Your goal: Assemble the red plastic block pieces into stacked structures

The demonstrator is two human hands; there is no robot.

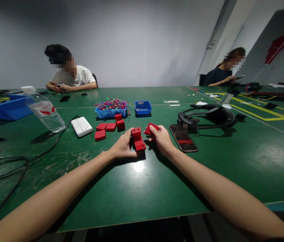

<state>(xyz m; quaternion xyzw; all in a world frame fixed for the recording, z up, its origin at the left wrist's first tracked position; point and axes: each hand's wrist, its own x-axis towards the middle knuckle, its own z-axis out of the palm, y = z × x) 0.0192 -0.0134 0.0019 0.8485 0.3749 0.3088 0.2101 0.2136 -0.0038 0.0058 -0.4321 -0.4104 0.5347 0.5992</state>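
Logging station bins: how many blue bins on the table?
3: large blue bin at the left edge, wire-filled bin near centre, small blue bin just right of that one.

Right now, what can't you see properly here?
In the head view:
Blue bin: cut off by the left edge.
Phone screen: partly covered by pixel squares.
Bits in the small blue tray: too small to name.
Red piece: partly under the right hand.

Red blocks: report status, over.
Left hand gripping red block cluster. Right hand holding single red piece, apart from cluster. Loose red pieces beyond left hand; phone right of right hand.
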